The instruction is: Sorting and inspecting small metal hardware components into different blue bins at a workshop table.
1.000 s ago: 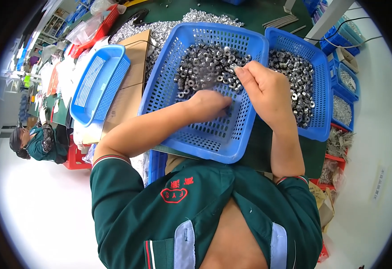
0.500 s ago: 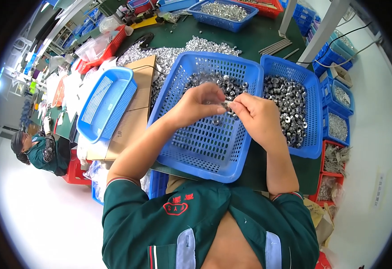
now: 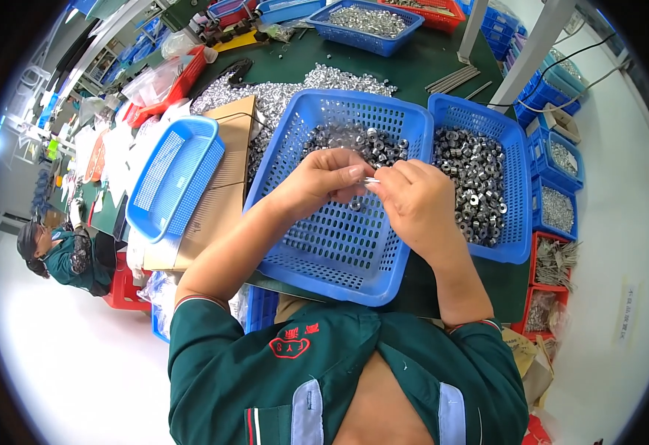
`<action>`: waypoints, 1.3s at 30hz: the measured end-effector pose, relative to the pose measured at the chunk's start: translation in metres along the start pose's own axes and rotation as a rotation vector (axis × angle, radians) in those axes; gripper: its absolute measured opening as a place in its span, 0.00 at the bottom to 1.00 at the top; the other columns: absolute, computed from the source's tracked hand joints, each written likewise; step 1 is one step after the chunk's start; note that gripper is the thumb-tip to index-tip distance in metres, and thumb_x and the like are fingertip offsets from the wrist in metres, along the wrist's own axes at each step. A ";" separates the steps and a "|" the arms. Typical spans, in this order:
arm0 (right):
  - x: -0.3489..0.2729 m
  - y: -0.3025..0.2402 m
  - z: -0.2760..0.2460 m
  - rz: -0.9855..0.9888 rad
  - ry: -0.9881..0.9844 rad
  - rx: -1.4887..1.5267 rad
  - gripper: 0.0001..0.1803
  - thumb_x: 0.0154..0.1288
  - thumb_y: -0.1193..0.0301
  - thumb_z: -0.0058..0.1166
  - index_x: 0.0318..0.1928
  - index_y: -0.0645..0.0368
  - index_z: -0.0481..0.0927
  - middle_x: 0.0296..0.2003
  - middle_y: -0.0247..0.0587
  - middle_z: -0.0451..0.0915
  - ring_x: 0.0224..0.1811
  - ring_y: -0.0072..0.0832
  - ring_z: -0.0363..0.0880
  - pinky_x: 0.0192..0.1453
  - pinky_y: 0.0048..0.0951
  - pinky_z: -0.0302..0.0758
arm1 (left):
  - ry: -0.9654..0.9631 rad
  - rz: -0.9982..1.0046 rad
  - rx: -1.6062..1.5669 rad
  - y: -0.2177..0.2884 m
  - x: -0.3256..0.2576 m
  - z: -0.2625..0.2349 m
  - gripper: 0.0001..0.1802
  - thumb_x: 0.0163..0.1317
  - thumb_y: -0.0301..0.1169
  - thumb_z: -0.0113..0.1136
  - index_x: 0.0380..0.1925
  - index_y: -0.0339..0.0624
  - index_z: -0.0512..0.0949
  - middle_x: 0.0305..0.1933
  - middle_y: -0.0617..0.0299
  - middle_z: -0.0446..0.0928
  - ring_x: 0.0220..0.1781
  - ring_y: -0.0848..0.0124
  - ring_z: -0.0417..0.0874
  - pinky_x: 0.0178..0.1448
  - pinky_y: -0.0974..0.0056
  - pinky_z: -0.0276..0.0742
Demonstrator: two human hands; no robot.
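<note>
My two hands meet above a blue perforated basket (image 3: 323, 276). My right hand (image 3: 418, 204) is closed, pinching a thin whitish piece (image 3: 370, 180) between thumb and fingers; it is too small to name. Against its other end, the thumb and fingers of my left hand (image 3: 330, 180) are pressed together. Below and behind the hands, a heap of small metal ring-like parts (image 3: 384, 148) lies in the far half of the basket. A clear plastic bag seems to lie among them, partly hidden by my left hand.
To the right, a second blue basket (image 3: 516, 248) holds many similar metal rings. A light blue tray (image 3: 163, 178) rests on cardboard (image 3: 224, 185) at left. Loose small silver parts (image 3: 324, 80) cover the green table behind. Metal rods (image 3: 452, 78) lie far right. Another person (image 3: 72, 256) sits at far left.
My left hand has closed from spread thumb and fingers to a pinch against the thin piece. My right hand has shifted slightly to the left.
</note>
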State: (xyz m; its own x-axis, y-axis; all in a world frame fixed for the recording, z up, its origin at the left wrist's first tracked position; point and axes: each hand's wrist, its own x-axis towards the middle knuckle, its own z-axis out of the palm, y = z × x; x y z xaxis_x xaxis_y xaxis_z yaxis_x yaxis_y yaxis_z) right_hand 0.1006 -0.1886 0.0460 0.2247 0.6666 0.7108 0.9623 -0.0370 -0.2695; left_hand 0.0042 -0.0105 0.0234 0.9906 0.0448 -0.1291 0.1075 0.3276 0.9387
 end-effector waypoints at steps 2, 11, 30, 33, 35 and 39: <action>-0.002 -0.001 0.003 0.026 -0.002 -0.006 0.08 0.55 0.70 0.61 0.26 0.58 0.75 0.22 0.39 0.74 0.24 0.38 0.75 0.26 0.36 0.70 | -0.010 -0.024 -0.057 -0.001 0.000 -0.001 0.14 0.66 0.36 0.59 0.43 0.35 0.79 0.29 0.62 0.78 0.25 0.80 0.66 0.31 0.74 0.63; -0.010 -0.004 0.014 0.483 -0.109 0.295 0.18 0.65 0.61 0.55 0.21 0.59 0.74 0.16 0.47 0.74 0.19 0.45 0.75 0.22 0.42 0.66 | 0.076 0.130 0.261 0.005 -0.008 0.008 0.13 0.68 0.36 0.57 0.45 0.37 0.78 0.35 0.68 0.79 0.35 0.83 0.76 0.39 0.78 0.70; -0.003 0.005 -0.007 0.535 -0.127 0.487 0.22 0.69 0.59 0.52 0.22 0.62 0.72 0.13 0.48 0.68 0.14 0.39 0.67 0.20 0.37 0.62 | 0.093 0.032 1.350 -0.048 0.018 -0.005 0.12 0.59 0.37 0.59 0.35 0.41 0.74 0.32 0.48 0.81 0.36 0.50 0.84 0.40 0.49 0.77; -0.004 0.006 -0.006 0.508 -0.114 0.461 0.22 0.68 0.59 0.52 0.21 0.61 0.71 0.13 0.49 0.68 0.14 0.42 0.67 0.20 0.38 0.62 | 0.012 -0.060 1.604 -0.056 0.018 0.001 0.11 0.59 0.36 0.58 0.36 0.41 0.73 0.33 0.48 0.81 0.38 0.50 0.84 0.40 0.49 0.78; -0.003 0.006 -0.007 0.491 -0.111 0.437 0.22 0.68 0.59 0.52 0.21 0.61 0.71 0.13 0.49 0.68 0.14 0.43 0.67 0.20 0.38 0.62 | -0.009 -0.152 1.623 -0.055 0.019 0.005 0.12 0.59 0.35 0.59 0.38 0.41 0.72 0.34 0.49 0.81 0.39 0.49 0.84 0.41 0.49 0.78; -0.001 0.003 -0.006 0.476 -0.124 0.407 0.21 0.67 0.59 0.53 0.21 0.60 0.71 0.13 0.48 0.69 0.15 0.43 0.69 0.20 0.39 0.62 | 0.038 0.044 1.351 -0.072 0.019 -0.019 0.11 0.62 0.34 0.56 0.38 0.37 0.72 0.34 0.47 0.80 0.36 0.53 0.84 0.39 0.52 0.78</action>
State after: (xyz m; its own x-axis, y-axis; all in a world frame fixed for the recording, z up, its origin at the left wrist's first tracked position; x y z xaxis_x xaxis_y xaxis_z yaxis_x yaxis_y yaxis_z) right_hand 0.1039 -0.1943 0.0483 0.5705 0.7288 0.3787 0.6209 -0.0809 -0.7797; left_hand 0.0139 -0.0158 -0.0530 0.9948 0.0642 -0.0793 0.0961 -0.8503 0.5175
